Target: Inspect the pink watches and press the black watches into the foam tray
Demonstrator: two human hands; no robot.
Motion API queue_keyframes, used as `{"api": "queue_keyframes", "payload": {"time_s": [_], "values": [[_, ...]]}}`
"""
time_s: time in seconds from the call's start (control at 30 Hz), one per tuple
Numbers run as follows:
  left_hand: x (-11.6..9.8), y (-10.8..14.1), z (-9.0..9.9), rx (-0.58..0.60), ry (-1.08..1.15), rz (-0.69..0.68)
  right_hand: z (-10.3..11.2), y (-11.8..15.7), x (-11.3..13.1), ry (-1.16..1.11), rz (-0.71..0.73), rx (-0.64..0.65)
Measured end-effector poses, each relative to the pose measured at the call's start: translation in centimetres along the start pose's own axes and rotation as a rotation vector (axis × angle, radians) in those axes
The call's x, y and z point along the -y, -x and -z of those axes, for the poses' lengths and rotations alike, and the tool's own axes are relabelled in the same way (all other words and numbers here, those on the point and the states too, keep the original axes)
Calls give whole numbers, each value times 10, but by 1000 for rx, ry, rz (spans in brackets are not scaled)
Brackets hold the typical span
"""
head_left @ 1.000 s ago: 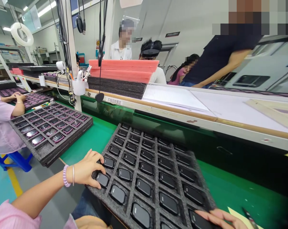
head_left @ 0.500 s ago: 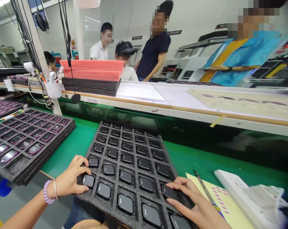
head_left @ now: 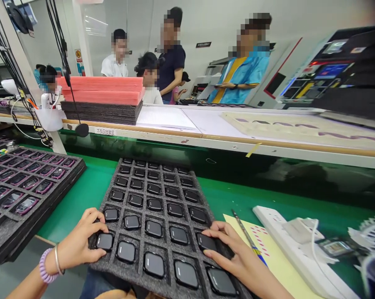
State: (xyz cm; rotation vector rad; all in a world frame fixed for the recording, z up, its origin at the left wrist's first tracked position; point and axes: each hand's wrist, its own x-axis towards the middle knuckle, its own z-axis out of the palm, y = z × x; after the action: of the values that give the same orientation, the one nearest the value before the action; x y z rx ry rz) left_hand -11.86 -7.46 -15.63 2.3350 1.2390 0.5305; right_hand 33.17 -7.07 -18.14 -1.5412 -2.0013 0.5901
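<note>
left hand [head_left: 77,238], right hand [head_left: 232,251], fingers [head_left: 96,216] bent, forearms [head_left: 264,280] slanting inward

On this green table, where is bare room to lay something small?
The green table shows bare between the left tray and the middle tray, and also beyond the yellow paper, right of the middle tray. Front right is crowded: pen on the paper, power strip close beside.

Green bench [head_left: 71,195] bearing foam trays [head_left: 122,272], yellow paper [head_left: 277,259], power strip [head_left: 276,224]
</note>
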Motion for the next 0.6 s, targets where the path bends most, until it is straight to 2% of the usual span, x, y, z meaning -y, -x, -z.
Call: {"api": "queue_keyframes", "payload": {"time_s": [0.6], "values": [[2, 0, 0, -6, 5, -5, -1, 2, -2, -65, -37, 22]]}}
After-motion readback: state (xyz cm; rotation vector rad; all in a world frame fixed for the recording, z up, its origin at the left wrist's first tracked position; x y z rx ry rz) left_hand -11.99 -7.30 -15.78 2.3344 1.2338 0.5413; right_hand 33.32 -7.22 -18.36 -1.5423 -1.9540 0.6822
